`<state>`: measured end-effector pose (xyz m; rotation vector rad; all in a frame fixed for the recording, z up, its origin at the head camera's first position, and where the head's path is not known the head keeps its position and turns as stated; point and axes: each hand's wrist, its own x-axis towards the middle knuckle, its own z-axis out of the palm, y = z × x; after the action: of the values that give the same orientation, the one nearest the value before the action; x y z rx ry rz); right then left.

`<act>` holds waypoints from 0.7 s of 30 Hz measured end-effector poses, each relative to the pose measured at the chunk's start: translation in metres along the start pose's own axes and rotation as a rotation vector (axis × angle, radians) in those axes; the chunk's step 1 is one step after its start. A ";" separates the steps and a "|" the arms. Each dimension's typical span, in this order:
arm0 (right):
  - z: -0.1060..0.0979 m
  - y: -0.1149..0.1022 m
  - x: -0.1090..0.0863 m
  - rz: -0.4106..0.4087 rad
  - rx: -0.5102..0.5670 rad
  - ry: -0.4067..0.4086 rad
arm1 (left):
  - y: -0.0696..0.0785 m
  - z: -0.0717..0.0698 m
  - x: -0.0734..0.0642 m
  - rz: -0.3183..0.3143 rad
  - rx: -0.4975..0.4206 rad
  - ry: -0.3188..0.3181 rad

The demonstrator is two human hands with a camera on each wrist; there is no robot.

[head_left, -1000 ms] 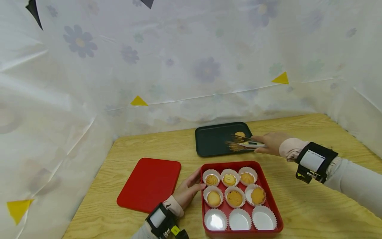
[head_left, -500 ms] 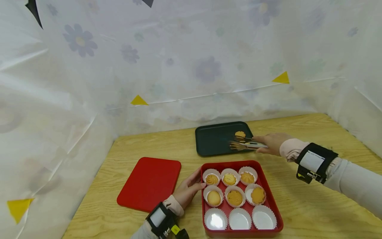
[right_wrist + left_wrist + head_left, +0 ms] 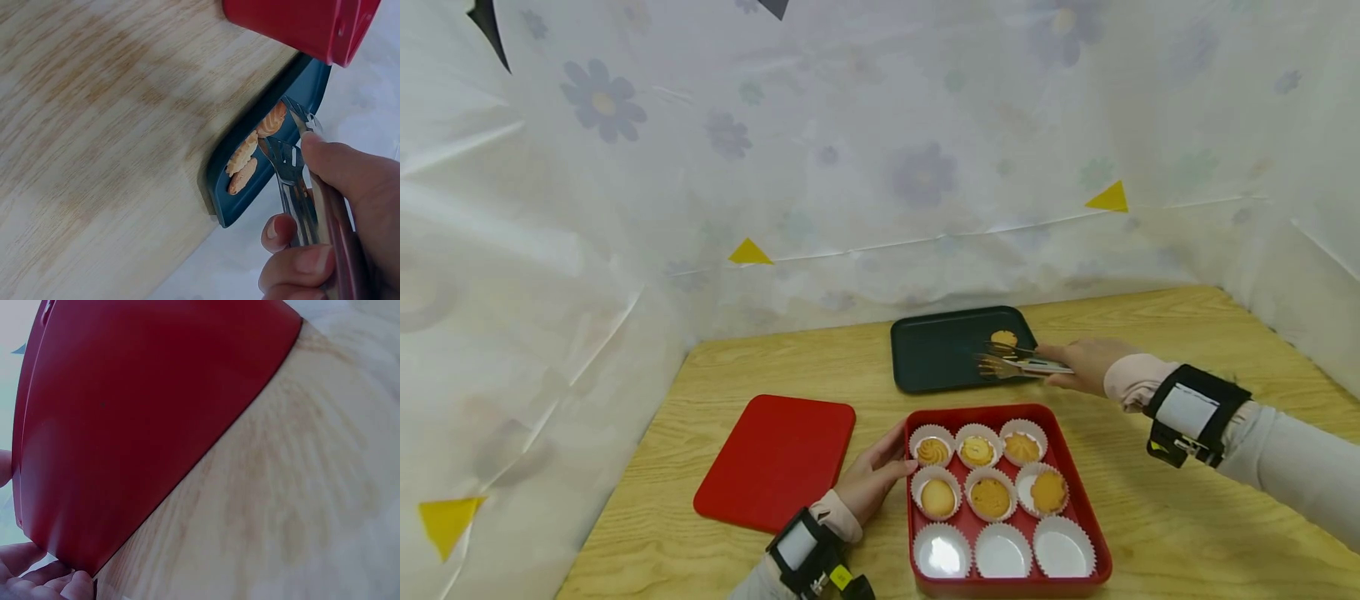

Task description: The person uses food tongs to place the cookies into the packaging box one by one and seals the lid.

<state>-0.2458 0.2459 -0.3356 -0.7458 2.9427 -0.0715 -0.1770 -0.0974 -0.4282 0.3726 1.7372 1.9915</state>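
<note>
My right hand [image 3: 1090, 364] grips metal tongs [image 3: 1015, 365] with fork-like ends, held over the right part of a dark green tray [image 3: 928, 354]. In the right wrist view the two forked ends stand apart, close to a ridged cookie [image 3: 272, 120]; two more cookies lie beside it. Whether the tines touch that cookie is unclear. My left hand [image 3: 871, 479] holds the left side of a red box [image 3: 1086, 533], thumb at the rim and fingers curled about its corner in the left wrist view. White paper cups fill the box; the two far rows hold cookies, the near row none.
A flat red lid [image 3: 778, 462] lies on the wooden table [image 3: 790, 367] left of the box. Behind the table hangs a pale flower-patterned sheet [image 3: 850, 167], with another side of it at the left.
The tongs and right hand have shifted very slightly to the right over the tray. My left hand, the box and the lid have not moved.
</note>
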 end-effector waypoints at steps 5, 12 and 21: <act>0.000 0.000 -0.001 -0.004 0.015 0.003 | 0.000 0.000 0.000 -0.003 0.000 0.002; 0.002 0.000 -0.002 -0.004 0.022 0.015 | 0.001 0.000 -0.001 -0.005 0.000 0.002; -0.001 -0.002 -0.003 -0.013 0.032 0.019 | 0.000 -0.001 -0.001 0.003 0.000 -0.004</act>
<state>-0.2425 0.2456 -0.3347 -0.7634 2.9476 -0.1276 -0.1764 -0.0984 -0.4280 0.3788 1.7351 1.9918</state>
